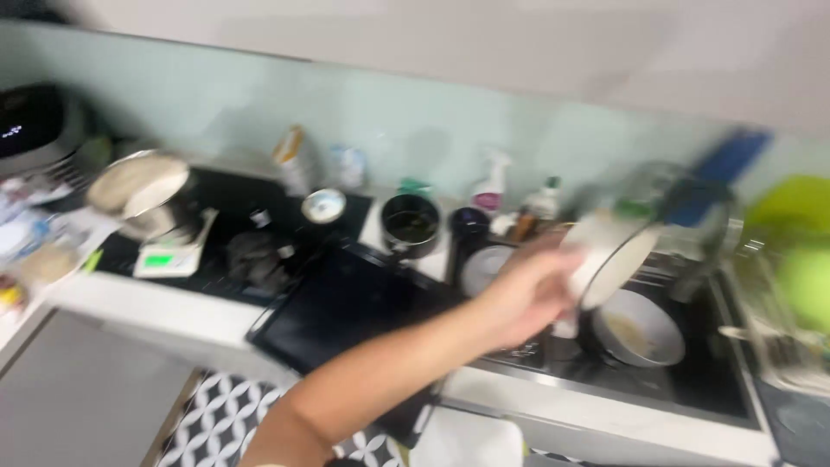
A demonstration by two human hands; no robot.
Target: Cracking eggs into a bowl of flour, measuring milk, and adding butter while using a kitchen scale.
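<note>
The picture is heavily motion-blurred. My left hand (526, 294) reaches from the lower left across to the right and grips a white bowl (618, 255), held tilted on its edge above the sink (692, 385). Just below the bowl, a round grey pan (644, 333) with pale residue lies in the sink. My right hand is out of the picture.
A black tray (346, 303) lies on the counter left of the sink, with a black pot (411, 225) and a spray bottle (491, 182) behind it. A metal bowl (138, 186) sits on a kitchen scale (173, 258) at the left. Green items (800, 251) stand at the far right.
</note>
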